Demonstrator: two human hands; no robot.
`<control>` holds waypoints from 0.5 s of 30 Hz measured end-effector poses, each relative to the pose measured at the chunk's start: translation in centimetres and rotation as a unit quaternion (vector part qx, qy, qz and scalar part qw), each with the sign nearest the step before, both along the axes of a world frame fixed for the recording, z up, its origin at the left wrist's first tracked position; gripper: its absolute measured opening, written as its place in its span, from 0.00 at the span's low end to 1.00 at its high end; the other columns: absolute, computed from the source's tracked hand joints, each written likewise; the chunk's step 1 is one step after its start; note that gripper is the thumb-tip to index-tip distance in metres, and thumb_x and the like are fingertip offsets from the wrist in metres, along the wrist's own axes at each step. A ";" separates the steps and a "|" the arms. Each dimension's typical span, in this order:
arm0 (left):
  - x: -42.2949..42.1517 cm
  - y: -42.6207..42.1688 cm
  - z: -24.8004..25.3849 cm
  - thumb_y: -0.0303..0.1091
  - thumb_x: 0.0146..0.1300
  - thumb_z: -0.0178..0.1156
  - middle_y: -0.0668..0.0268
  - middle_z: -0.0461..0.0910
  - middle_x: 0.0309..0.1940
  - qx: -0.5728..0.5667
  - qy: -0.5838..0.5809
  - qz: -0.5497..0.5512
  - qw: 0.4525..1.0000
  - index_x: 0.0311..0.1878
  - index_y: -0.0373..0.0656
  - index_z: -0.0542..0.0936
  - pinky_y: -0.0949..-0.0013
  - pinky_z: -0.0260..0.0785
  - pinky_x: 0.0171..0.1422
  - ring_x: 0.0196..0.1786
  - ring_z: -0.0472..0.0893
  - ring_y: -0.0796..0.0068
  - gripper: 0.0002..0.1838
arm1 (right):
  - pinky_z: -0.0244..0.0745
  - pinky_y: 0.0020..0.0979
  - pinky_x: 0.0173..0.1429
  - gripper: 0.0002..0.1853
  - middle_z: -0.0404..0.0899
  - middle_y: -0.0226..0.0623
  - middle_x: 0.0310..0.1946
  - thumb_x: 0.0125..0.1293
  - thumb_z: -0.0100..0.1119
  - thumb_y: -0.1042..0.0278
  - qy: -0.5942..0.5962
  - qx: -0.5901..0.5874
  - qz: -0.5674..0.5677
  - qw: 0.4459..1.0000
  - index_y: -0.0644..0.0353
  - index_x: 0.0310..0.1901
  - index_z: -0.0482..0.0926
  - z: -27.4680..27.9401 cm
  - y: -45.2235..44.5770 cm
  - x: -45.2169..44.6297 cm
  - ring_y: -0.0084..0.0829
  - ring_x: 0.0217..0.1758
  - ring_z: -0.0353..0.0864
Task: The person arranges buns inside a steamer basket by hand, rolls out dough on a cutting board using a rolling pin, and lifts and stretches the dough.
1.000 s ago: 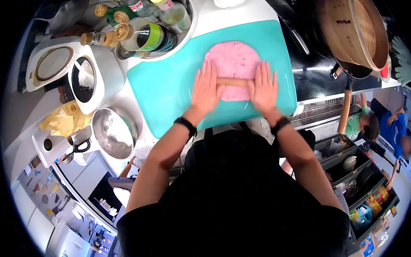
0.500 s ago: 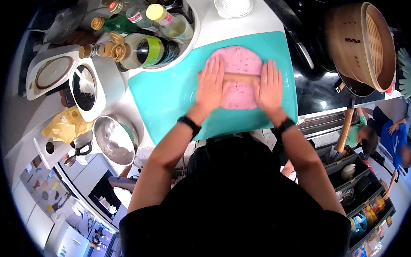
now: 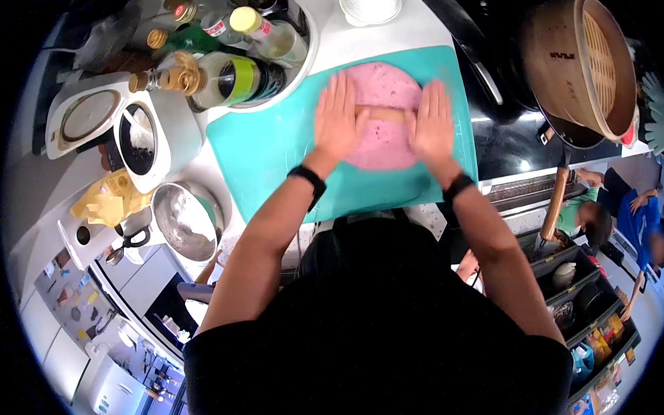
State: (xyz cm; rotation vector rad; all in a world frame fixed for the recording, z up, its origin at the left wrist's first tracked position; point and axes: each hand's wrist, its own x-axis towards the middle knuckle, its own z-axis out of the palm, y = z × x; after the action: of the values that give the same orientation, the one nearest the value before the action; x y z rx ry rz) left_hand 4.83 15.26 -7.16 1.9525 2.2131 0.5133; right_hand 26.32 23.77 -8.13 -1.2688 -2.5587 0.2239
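A flat, rounded slab of pink dough (image 3: 378,153) with dark specks lies on a turquoise mat (image 3: 261,155). Across its middle rests a wooden rolling pin (image 3: 385,114). My left hand (image 3: 336,123) lies flat over the pin's left end, fingers stretched out and pointing away from me. Over the right end, my right hand (image 3: 432,123) lies in the same way, fingers straight and slightly blurred. Both palms hide the pin's ends and the dough's side edges.
Left of the mat stand bottles on a round white tray (image 3: 313,43), an open white container (image 3: 176,140) with powder, and a metal bowl (image 3: 214,230). To the right are a cleaver (image 3: 461,38), a bamboo steamer (image 3: 561,57) and a pan handle (image 3: 555,203). Two people are at lower right.
Both hands and the rolling pin have shifted slightly away from me over the dough. The whole view has also moved a little.
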 end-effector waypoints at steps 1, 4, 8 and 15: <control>1.0 -3.0 0.4 0.49 0.71 0.57 0.46 0.58 0.79 -0.010 -0.007 -0.010 1.000 0.77 0.31 0.61 0.46 0.49 0.83 0.82 0.57 0.49 0.40 | 0.47 0.54 0.83 0.39 0.57 0.62 0.77 0.75 0.50 0.52 -0.019 -0.040 0.010 0.999 0.76 0.75 0.56 1.1 -3.6 1.4 0.56 0.82 0.54; 2.2 -7.5 2.1 0.46 0.71 0.58 0.46 0.62 0.77 -0.025 -0.025 -0.025 0.999 0.76 0.31 0.63 0.46 0.54 0.81 0.80 0.61 0.47 0.37 | 0.49 0.54 0.83 0.39 0.58 0.62 0.76 0.75 0.50 0.52 -0.022 -0.081 0.029 0.996 0.76 0.75 0.57 2.8 -8.2 3.0 0.56 0.81 0.55; -0.7 -2.7 3.3 0.41 0.74 0.53 0.50 0.64 0.76 -0.027 -0.095 -0.040 0.994 0.75 0.38 0.67 0.48 0.54 0.82 0.79 0.62 0.49 0.30 | 0.48 0.54 0.83 0.36 0.59 0.58 0.76 0.76 0.49 0.52 0.092 -0.132 -0.050 0.986 0.71 0.76 0.57 4.1 -3.0 0.5 0.53 0.81 0.56; 0.3 -0.8 0.5 0.46 0.75 0.49 0.52 0.53 0.82 -0.002 0.071 -0.027 0.997 0.78 0.38 0.62 0.50 0.42 0.86 0.84 0.50 0.54 0.33 | 0.42 0.54 0.85 0.36 0.53 0.53 0.80 0.76 0.47 0.54 -0.022 -0.018 -0.036 0.999 0.68 0.78 0.55 0.9 -0.9 -1.5 0.51 0.84 0.50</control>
State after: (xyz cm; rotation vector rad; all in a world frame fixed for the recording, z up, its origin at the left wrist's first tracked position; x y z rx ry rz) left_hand 5.09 14.44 -6.68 2.1008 2.2333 0.3729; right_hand 24.78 22.84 -7.19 -1.3916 -2.5517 0.2310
